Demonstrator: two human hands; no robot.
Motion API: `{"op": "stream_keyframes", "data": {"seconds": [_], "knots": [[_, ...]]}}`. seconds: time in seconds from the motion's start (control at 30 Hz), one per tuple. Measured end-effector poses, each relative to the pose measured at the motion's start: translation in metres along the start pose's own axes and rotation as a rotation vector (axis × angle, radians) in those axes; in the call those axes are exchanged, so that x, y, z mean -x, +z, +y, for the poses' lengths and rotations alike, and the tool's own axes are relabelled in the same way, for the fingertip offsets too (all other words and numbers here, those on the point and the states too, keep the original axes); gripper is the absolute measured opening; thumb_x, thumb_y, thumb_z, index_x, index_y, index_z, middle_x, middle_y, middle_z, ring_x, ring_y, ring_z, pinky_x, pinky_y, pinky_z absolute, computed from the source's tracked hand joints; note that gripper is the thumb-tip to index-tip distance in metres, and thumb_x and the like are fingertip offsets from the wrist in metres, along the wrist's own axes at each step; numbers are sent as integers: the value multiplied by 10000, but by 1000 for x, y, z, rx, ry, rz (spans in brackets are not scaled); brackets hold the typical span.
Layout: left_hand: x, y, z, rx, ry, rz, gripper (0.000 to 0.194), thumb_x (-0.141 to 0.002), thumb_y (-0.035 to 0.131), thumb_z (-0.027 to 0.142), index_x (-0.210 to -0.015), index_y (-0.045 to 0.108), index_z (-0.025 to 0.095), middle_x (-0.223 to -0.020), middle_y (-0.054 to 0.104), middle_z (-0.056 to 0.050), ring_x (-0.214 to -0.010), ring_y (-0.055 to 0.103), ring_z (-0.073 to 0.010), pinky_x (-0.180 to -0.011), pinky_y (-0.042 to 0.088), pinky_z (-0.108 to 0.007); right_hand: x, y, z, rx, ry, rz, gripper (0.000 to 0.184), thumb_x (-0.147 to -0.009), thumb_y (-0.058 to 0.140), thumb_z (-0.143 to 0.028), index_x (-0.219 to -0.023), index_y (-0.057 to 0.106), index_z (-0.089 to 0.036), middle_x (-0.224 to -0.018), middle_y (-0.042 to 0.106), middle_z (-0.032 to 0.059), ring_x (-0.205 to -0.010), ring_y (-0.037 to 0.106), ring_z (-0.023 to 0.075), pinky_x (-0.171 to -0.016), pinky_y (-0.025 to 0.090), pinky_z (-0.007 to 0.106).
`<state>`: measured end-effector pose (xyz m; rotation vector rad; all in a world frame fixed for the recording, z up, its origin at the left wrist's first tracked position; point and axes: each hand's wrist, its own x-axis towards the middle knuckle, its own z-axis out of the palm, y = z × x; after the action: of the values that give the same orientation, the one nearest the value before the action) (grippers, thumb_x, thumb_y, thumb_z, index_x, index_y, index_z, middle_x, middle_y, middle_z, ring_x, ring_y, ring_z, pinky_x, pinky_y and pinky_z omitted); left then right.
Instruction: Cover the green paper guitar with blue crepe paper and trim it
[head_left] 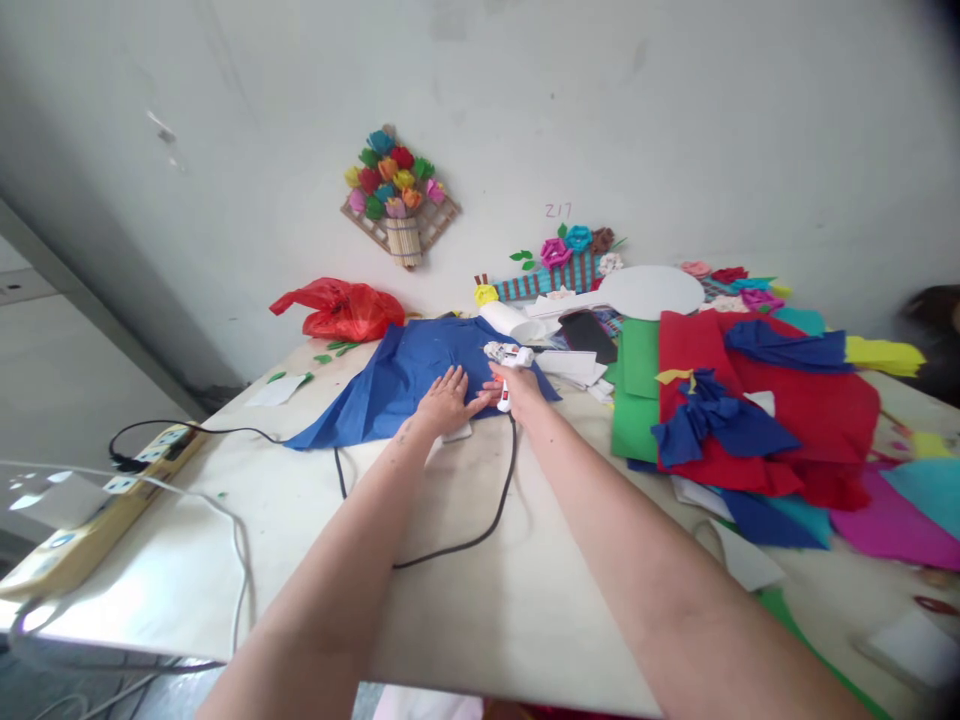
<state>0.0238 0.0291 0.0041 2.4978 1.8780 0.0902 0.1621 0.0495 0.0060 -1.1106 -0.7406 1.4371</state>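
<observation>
Gripping a white glue gun (508, 355) in the right hand (520, 388), fingers closed round the handle | pressing the left hand (444, 402), thumb spread, flat on blue paper (427, 348) | looping black cord (480, 541) nearer in | got a red bag (349, 311) far left, messy colored paper pile (795, 400) right, power strip (94, 532) near left

Single head-worn view, facing forward and down.

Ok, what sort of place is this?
Likely a paper-craft workspace: a glue gun in the right hand, crepe-like sheets piled on the table, and a paper-flower bouquet on the wall.
</observation>
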Motion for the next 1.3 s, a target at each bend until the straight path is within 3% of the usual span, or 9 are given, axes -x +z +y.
{"op": "stream_keyframes", "data": {"seconds": [0.23,0.37,0.47,0.6,0.8,1.0,1.17,1.23,1.3], "knots": [[21,-9,5,3,57,-110,754,-890,267,561,-1453,232,61,-1522,142,-180,-1414,73,-256,-1123,149,-402,-4,-4,2,-34,-2,-27,140,-778,634,-259,-773,534,-162,-522,600,14,-427,617,178,-362,500,260],[34,-33,5,79,130,-192,645,-891,286,561,-1442,312,227,-1505,278,-73,-1328,357,-276,-1046,324,-362,-2,-4,1,-45,12,-10,134,-771,637,-249,-778,533,-166,-523,603,13,-413,607,177,-365,505,278],[31,-46,-3,180,28,-6,636,-922,223,520,-1441,316,165,-1405,455,-90,-1251,467,-228,-1019,358,-300,-1,-4,1,-64,1,-19,131,-766,635,-252,-793,542,-164,-544,619,24,-427,617,193,-366,505,292],[11,-35,-16,94,42,145,522,-945,221,429,-1386,410,224,-1435,423,-32,-1381,254,-201,-1116,195,-368,-2,-4,2,-57,11,-23,143,-758,639,-270,-802,549,-166,-561,630,34,-469,639,209,-378,509,294],[-4,-5,-18,6,115,-26,532,-947,221,432,-1425,349,236,-1527,217,-61,-1417,86,-222,-1123,132,-444,-1,-5,-1,-55,17,-26,137,-776,628,-268,-777,539,-165,-543,620,24,-423,609,180,-385,517,293],[16,-10,-6,13,161,-91,587,-933,268,467,-1463,258,214,-1530,175,-105,-1413,81,-239,-1118,167,-454,1,-6,-3,-108,31,-33,129,-803,606,-260,-775,531,-158,-541,611,18,-425,607,160,-385,515,266],[38,-34,-11,312,194,-185,594,-942,187,492,-1486,156,255,-1497,294,-51,-1355,311,-184,-1081,295,-349,2,-7,-3,-148,36,-31,142,-827,582,-264,-756,510,-164,-536,602,13,-444,610,154,-410,523,268],[41,-45,-15,534,189,-135,591,-940,-28,449,-1494,14,246,-1460,371,-48,-1271,443,-145,-1012,380,-311,3,-7,-4,-151,27,-30,143,-831,576,-262,-746,507,-170,-538,602,13,-454,612,157,-407,519,267],[40,-50,-18,693,130,12,616,-939,22,485,-1496,95,230,-1413,445,-70,-1237,484,-180,-982,406,-331,4,-7,-5,-155,28,-26,149,-832,574,-258,-731,505,-173,-540,603,14,-461,615,162,-408,517,272]]}}
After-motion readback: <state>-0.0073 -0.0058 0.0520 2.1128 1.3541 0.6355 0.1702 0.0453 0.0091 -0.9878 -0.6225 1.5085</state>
